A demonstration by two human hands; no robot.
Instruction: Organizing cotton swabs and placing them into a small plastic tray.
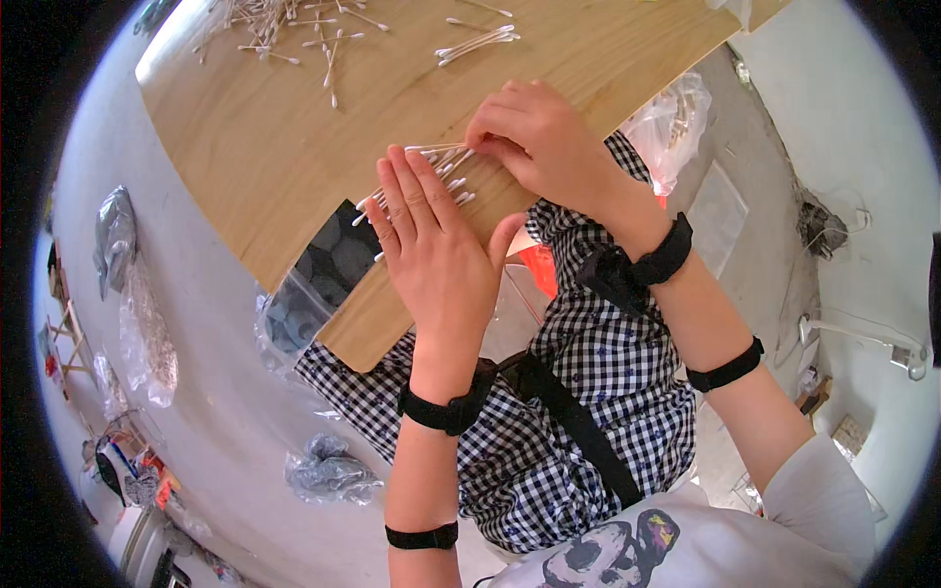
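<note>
Several white-tipped cotton swabs (449, 167) lie loosely side by side near the table's front edge, partly hidden by my hands. My left hand (436, 245) rests flat across them, fingers stretched out and thumb held apart. To its right, my right hand (544, 142) has its fingertips pinched at the end of a swab in this group. How many swabs the pinch holds cannot be made out. Farther back on the table sits a small, roughly aligned group of swabs (477, 43).
A loose heap of cotton swabs (265, 18) spreads over the wooden table's (274, 147) far left. Beside my left hand, a dark patterned sheet in clear plastic (338, 260) overhangs the front edge. A clear bag (671, 127) hangs beyond the right edge. Checked cloth (608, 392) covers my lap.
</note>
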